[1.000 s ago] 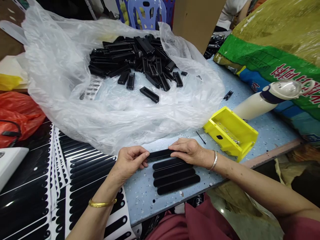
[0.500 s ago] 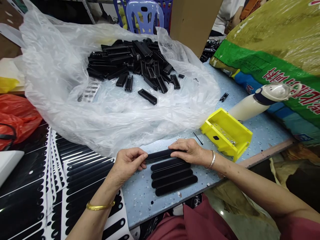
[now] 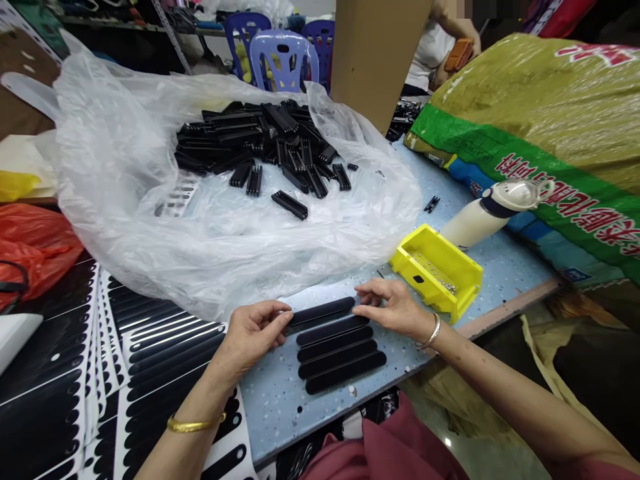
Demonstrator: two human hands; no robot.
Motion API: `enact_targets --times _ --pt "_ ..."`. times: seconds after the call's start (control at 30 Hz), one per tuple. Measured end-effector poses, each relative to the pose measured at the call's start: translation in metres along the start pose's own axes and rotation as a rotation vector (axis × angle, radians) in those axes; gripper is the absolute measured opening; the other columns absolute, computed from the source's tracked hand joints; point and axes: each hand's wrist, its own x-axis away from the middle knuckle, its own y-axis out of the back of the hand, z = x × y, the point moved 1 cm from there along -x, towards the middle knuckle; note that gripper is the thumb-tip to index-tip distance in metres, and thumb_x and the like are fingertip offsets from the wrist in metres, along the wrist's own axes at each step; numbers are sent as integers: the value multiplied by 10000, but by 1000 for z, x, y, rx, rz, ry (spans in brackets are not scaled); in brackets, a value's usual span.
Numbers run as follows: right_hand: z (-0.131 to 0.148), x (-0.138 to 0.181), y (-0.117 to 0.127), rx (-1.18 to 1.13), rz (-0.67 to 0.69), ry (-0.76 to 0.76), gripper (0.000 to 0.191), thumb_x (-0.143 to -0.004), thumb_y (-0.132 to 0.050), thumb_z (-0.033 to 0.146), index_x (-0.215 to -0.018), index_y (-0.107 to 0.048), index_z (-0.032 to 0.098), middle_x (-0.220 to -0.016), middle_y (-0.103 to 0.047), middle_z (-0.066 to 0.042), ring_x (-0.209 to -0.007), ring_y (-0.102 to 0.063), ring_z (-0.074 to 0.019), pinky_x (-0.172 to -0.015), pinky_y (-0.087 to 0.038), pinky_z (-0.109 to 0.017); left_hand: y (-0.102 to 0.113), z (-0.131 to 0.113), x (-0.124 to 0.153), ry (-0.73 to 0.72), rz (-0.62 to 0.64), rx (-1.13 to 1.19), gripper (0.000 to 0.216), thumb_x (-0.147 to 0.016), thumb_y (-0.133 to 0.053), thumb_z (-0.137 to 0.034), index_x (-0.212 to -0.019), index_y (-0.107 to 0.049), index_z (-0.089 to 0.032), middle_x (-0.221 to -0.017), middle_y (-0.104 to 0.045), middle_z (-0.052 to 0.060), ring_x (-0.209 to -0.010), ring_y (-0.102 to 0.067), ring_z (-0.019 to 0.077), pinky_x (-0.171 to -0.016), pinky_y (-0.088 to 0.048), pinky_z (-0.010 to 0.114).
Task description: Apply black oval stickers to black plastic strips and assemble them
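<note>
My left hand (image 3: 257, 331) pinches the left end of a long black strip (image 3: 323, 311) with rounded ends. My right hand (image 3: 393, 308) is at the strip's other end, thumb and fingers parted; its thumb tip is close to the end, and whether they touch I cannot tell. Below that strip, several similar black strips (image 3: 343, 370) lie side by side on the speckled blue table (image 3: 270, 413). Beyond both hands, a heap of black grooved pieces (image 3: 225, 137) rests on crumpled clear plastic (image 3: 240, 247).
A yellow bin (image 3: 437, 270) with small metal bits stands right of my right hand, before a white bottle (image 3: 475, 220). Sheets of black strips (image 3: 165, 367) are stacked at left. A large green-yellow sack (image 3: 540, 133) lies at right. Another person (image 3: 435, 53) is at the back.
My right hand has slid right off the upper strip, uncovering its right end. My left hand keeps its pinch on the other end. The whole view has shifted slightly.
</note>
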Motion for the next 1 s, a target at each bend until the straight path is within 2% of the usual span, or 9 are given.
enact_targets --times 0.1,0.2,0.27,0.33,0.43,0.57,0.7,0.87,1.0 --pt "5 -1 7 55 -8 58 215 -805 -700 303 -955 -713 149 -764 -689 -47 -607 -633 -135 -565 -526 -254 2 -6 6 -254 -133 -292 342 -764 -675 -427 -949 -733 -145 -602 -649 14 -489 -580 146 -489 -466 265" --pt "10 1 23 215 -69 147 135 -877 -604 235 -894 -712 155 -741 -677 -43 -653 -627 -144 -619 -500 -264 -1 -20 12 -552 -226 -542 255 -812 -660 -354 -941 -733 -146 -711 -692 59 -630 -640 197 -593 -498 308" --pt "11 2 34 367 -88 146 158 -899 -557 181 -849 -704 151 -739 -663 -47 -690 -620 -154 -663 -481 -274 -8 -30 12 -698 -235 -616 208 -843 -633 -308 -921 -723 -137 -760 -706 87 -713 -663 227 -654 -511 333" --pt "9 1 40 545 -27 55 181 -898 -538 141 -795 -686 138 -757 -652 -65 -720 -613 -170 -686 -462 -282 -19 -39 8 -771 -204 -647 173 -847 -622 -265 -906 -711 -129 -793 -711 104 -747 -667 240 -685 -514 347" --pt "2 -5 38 783 103 -147 179 -908 -548 180 -785 -662 117 -830 -654 -109 -770 -612 -202 -706 -443 -294 -40 -49 -3 -736 -77 -704 124 -816 -631 -213 -883 -700 -135 -821 -707 111 -782 -663 257 -711 -514 364" --pt "-6 -17 25 869 112 -272 196 -929 -516 211 -880 -663 90 -927 -665 -158 -830 -621 -232 -726 -430 -303 -63 -57 -17 -550 93 -811 115 -791 -634 -204 -868 -698 -147 -845 -711 111 -830 -661 274 -750 -501 376" --pt "-7 -19 16 850 117 -277 160 -856 -504 75 -845 -662 92 -900 -676 -161 -769 -619 -231 -666 -407 -303 -69 -59 -22 -434 197 -851 143 -812 -578 -190 -871 -704 -154 -878 -725 112 -877 -668 273 -772 -486 362" --pt "1 -9 20 763 126 -181 123 -838 -526 75 -807 -635 121 -855 -670 -107 -778 -610 -201 -690 -417 -281 -61 -55 -21 -410 225 -837 148 -795 -572 -168 -839 -713 -181 -878 -736 92 -900 -670 265 -800 -479 360" --pt "7 -6 27 392 5 -142 111 -852 -526 109 -789 -611 144 -690 -622 -19 -622 -559 -130 -581 -404 -226 -57 -52 -19 -391 191 -771 194 -772 -598 -145 -909 -727 -189 -941 -747 86 -971 -667 271 -867 -474 382"
